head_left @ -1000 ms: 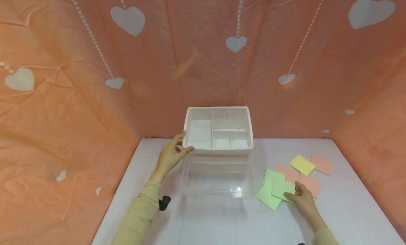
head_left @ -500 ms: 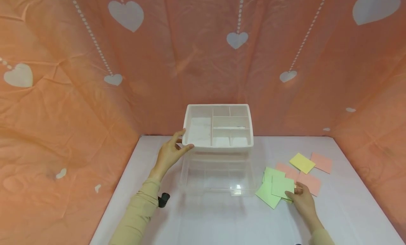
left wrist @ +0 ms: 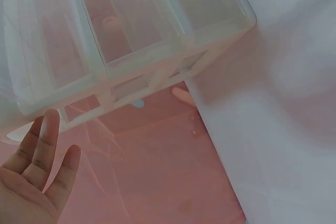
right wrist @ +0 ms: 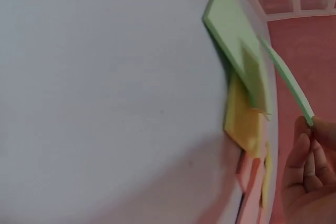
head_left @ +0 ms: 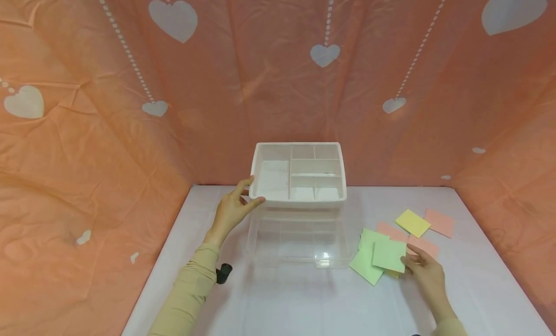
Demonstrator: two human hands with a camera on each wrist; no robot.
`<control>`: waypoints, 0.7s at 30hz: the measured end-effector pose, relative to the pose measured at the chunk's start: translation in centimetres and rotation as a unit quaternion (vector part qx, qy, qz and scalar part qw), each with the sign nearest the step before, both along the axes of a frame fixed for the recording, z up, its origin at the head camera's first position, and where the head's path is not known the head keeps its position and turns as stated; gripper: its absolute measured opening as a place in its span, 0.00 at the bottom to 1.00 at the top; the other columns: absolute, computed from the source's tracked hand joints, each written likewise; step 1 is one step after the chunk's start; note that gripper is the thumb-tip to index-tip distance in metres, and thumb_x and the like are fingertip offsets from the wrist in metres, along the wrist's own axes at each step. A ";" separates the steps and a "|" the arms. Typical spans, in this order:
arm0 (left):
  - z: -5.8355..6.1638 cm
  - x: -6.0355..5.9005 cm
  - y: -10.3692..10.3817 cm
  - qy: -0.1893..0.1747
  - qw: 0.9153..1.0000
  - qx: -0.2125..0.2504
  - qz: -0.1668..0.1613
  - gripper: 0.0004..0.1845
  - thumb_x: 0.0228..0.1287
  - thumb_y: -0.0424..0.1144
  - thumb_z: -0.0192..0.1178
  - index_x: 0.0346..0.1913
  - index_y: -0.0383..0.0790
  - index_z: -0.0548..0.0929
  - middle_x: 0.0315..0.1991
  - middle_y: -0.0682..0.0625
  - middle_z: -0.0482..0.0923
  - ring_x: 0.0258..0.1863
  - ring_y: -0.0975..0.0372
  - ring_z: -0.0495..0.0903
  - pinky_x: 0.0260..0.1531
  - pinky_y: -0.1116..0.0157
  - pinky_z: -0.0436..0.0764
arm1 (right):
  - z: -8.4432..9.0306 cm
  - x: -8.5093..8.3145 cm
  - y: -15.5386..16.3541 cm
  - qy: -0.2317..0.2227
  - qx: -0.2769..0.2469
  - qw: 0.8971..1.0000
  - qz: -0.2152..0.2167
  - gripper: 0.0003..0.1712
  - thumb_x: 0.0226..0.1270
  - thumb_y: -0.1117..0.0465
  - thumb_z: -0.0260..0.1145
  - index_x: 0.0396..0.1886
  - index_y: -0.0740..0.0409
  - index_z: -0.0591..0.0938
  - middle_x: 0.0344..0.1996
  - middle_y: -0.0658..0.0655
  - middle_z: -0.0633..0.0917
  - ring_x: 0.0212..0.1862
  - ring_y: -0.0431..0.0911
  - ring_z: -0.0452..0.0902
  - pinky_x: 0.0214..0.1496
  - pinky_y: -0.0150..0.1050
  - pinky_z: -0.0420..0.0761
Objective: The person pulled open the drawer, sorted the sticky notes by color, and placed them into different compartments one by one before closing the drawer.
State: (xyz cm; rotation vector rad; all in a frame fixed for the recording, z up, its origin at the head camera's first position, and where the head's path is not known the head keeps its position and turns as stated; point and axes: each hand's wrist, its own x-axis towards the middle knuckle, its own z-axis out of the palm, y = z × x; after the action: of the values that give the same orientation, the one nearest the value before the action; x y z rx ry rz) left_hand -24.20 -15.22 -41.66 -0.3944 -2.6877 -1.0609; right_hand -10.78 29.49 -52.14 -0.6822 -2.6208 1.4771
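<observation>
My right hand pinches a light green sticky note pad by its right edge. In the right wrist view the pad is lifted off the table, seen edge-on between thumb and fingers. Under it lie more green notes and part of a yellow pad. My left hand grips the front left corner of a plastic storage box, thumb on the front rim and a finger along the side. The box has a white divided top tray and a clear drawer pulled out below.
Pink notes and another yellow pad lie to the right of the box on the white table. Orange cloth with white hearts hangs behind and at both sides.
My right hand has raised the green pad off the pile and shifted slightly right. The left hand keeps its grip on the box. The head view has tilted slightly.
</observation>
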 end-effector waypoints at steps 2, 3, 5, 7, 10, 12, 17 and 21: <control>0.0 0.0 0.0 0.002 1.000 0.001 0.000 0.36 0.54 0.59 0.63 0.66 0.58 0.66 0.48 0.43 0.82 0.33 0.57 0.83 0.30 0.61 0.79 | 0.5 0.1 0.0 0.014 -0.011 1.000 -0.005 0.30 0.64 0.55 0.63 0.63 0.62 0.70 0.23 0.24 0.75 0.26 0.25 0.75 0.33 0.23 0.76; 0.0 0.0 0.0 0.004 1.000 0.001 0.000 0.36 0.54 0.59 0.63 0.66 0.58 0.66 0.48 0.43 0.82 0.33 0.57 0.83 0.30 0.61 0.79 | 0.8 0.1 -0.1 0.019 -0.018 1.000 -0.008 0.30 0.64 0.55 0.63 0.64 0.62 0.69 0.22 0.23 0.74 0.26 0.25 0.75 0.33 0.23 0.76; 0.0 0.0 0.0 0.007 1.000 0.002 0.000 0.36 0.53 0.59 0.63 0.66 0.58 0.67 0.48 0.43 0.82 0.32 0.57 0.83 0.30 0.61 0.79 | 1.4 0.1 -0.3 0.035 -0.036 0.999 -0.016 0.31 0.65 0.56 0.63 0.64 0.63 0.68 0.22 0.23 0.74 0.26 0.24 0.75 0.33 0.21 0.76; 0.0 0.0 0.0 0.008 1.000 0.003 -0.001 0.36 0.53 0.59 0.64 0.65 0.57 0.67 0.47 0.42 0.82 0.32 0.57 0.83 0.30 0.61 0.79 | 2.1 0.0 -0.5 0.054 -0.063 0.996 -0.026 0.31 0.64 0.57 0.63 0.64 0.64 0.68 0.23 0.25 0.75 0.26 0.25 0.76 0.33 0.20 0.76; 0.0 0.1 0.1 0.008 1.000 0.005 -0.002 0.36 0.53 0.59 0.64 0.66 0.57 0.67 0.46 0.42 0.82 0.32 0.57 0.82 0.30 0.61 0.79 | 3.3 0.0 -1.0 0.092 -0.120 0.988 -0.041 0.31 0.62 0.60 0.65 0.64 0.63 0.69 0.24 0.28 0.78 0.26 0.26 0.76 0.33 0.20 0.77; 0.0 0.0 0.1 0.006 1.000 0.004 0.000 0.36 0.53 0.59 0.64 0.66 0.57 0.67 0.46 0.42 0.82 0.32 0.57 0.82 0.30 0.61 0.79 | 4.1 -0.1 -1.3 0.120 -0.162 0.978 -0.049 0.30 0.61 0.61 0.67 0.63 0.60 0.71 0.25 0.31 0.80 0.27 0.27 0.77 0.33 0.20 0.77; -0.1 0.0 0.1 0.009 1.000 0.001 0.002 0.36 0.53 0.58 0.64 0.65 0.57 0.67 0.46 0.42 0.82 0.32 0.57 0.83 0.30 0.61 0.79 | 6.2 0.0 -2.4 0.180 -0.243 0.952 -0.052 0.28 0.58 0.64 0.68 0.61 0.54 0.75 0.27 0.38 0.82 0.28 0.30 0.79 0.33 0.22 0.78; -0.1 0.0 0.0 0.011 1.000 0.002 0.001 0.35 0.54 0.58 0.64 0.65 0.57 0.67 0.46 0.42 0.83 0.31 0.57 0.83 0.30 0.61 0.79 | 7.9 -0.2 -3.7 0.230 -0.300 0.924 -0.049 0.25 0.58 0.70 0.66 0.57 0.55 0.78 0.27 0.42 0.83 0.28 0.33 0.79 0.34 0.24 0.79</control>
State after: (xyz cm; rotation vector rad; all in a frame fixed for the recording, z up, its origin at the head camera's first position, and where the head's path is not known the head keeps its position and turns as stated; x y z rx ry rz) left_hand -24.23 -15.18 -41.73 -0.3993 -2.6651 -1.0543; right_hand -10.98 25.77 -44.28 -0.4094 -1.7643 2.1126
